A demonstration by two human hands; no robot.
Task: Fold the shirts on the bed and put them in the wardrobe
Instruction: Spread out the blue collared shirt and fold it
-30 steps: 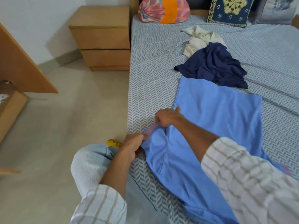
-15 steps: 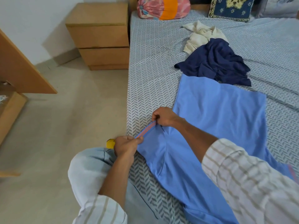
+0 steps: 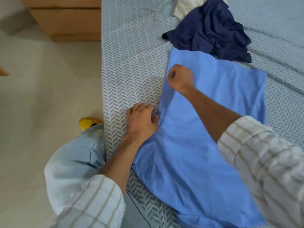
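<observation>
A light blue shirt (image 3: 213,122) lies spread flat on the bed (image 3: 131,63), its left side folded inward. My right hand (image 3: 181,78) is closed on the shirt's left edge higher up. My left hand (image 3: 141,122) presses and grips the same folded edge lower down, near the bed's side. Beyond the blue shirt a crumpled navy shirt (image 3: 212,30) lies in a heap, and a cream shirt (image 3: 185,5) sticks out from under its far side.
A wooden bedside drawer unit (image 3: 65,18) stands against the bed's left side at the top. Beige floor (image 3: 41,96) runs along the left. My knee in pale jeans (image 3: 74,158) and a yellow slipper (image 3: 89,122) touch the bed's edge.
The sleeve that both hands held stretched out to the left now lies folded in onto the shirt. My right hand moved up the edge, my left hand moved onto the bed. The view tilted down.
</observation>
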